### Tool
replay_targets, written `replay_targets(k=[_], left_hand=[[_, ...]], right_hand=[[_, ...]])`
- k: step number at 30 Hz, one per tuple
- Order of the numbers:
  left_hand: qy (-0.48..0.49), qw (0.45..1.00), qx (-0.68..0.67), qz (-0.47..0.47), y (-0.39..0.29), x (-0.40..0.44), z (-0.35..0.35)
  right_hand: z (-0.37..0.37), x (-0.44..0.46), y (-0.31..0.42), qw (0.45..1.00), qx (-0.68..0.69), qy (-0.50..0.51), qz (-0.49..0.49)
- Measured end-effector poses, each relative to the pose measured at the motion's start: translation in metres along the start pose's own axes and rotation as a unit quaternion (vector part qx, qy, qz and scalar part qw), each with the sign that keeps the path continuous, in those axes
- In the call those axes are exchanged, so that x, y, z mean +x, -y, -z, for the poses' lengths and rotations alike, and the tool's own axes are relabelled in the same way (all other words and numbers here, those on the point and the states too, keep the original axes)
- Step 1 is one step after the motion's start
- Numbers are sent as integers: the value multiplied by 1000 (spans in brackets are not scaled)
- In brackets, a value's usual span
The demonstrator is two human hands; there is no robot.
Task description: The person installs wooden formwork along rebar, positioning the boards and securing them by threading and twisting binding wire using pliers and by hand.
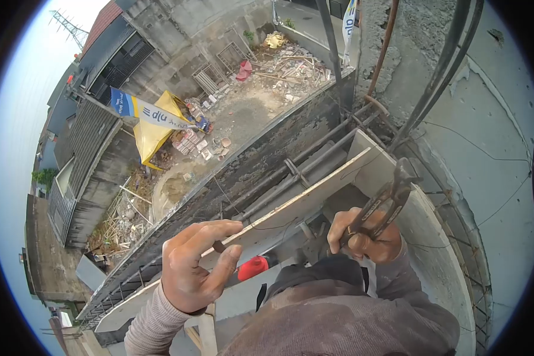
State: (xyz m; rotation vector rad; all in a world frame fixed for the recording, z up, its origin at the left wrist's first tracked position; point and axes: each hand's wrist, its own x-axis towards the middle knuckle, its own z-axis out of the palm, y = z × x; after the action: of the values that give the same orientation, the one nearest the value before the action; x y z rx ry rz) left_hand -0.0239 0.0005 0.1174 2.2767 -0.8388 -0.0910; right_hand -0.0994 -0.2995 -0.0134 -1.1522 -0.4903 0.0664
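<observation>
My right hand (371, 237) is closed around the handles of dark metal pincers (378, 204), whose jaws point up and away from me. Raised at the near side of a long pale board (311, 193), my left hand (199, 267) has its fingers bent and its thumb apart from them. I see no tool in it; a small dark shape between its fingers is unclear. Below the board's edge, between my hands, lies a red object with a dark end (253, 268), its kind not plain. A short grey metal piece (305, 230) shows near my right hand.
Metal pipes (314, 172) run along the board's far side. Dark upright cables or bars (439, 71) stand by the rough concrete wall (486, 130). Past a dark wall (279, 148), far below, is a yard with rubble (291, 77) and a yellow tarp (154, 133).
</observation>
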Motion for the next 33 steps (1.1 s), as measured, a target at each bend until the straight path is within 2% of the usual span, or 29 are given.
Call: replay_targets(k=[2, 4, 6, 8, 9, 11, 12, 14, 16, 18, 20, 22, 24, 25, 27, 31, 33], left_hand=[[91, 987, -22, 129, -25, 42, -4], [69, 992, -82, 74, -2, 72, -34], [79, 995, -16, 58, 35, 96, -64], [178, 956, 99, 209, 31, 122, -67], [176, 956, 102, 211, 27, 131, -70], [217, 894, 49, 389, 18, 142, -74], [216, 893, 56, 390, 21, 142, -79], [136, 900, -62, 410, 32, 137, -88], [114, 894, -72, 428, 26, 134, -89], [90, 887, -87, 445, 22, 134, -86], [63, 851, -199, 482, 20, 136, -82], [33, 840, -222, 494, 7, 135, -86], [25, 783, -334, 525, 13, 134, -85], [25, 785, -331, 524, 13, 136, -88], [-45, 752, -327, 571, 11, 139, -95], [-73, 754, -347, 553, 5, 133, -99], [-57, 762, -385, 518, 7, 129, -99]], right_hand=[[3, -20, -12, 1000, 18, -13, -21], [1, -28, -20, 999, 19, -2, -29], [-2, -33, -28, 999, 18, 12, -31], [-7, -36, -38, 997, 50, -2, -56], [-6, -37, -39, 994, 55, 13, -90], [-4, -42, -50, 996, 49, 20, -75], [-3, -44, -54, 997, 37, 24, -62], [-4, -51, -56, 998, 30, 17, -56], [-4, -63, -63, 995, 51, -43, -77], [2, -70, -61, 995, 42, -45, -82], [7, -76, -56, 995, 31, -48, -87], [11, -81, -51, 990, 29, -42, -130], [13, -85, -57, 992, 25, -42, -120], [13, -88, -61, 993, 21, -39, -113], [12, -90, -63, 992, 17, -38, -119], [12, -90, -67, 987, -1, -43, -153], [12, -90, -72, 987, -16, -40, -155]])
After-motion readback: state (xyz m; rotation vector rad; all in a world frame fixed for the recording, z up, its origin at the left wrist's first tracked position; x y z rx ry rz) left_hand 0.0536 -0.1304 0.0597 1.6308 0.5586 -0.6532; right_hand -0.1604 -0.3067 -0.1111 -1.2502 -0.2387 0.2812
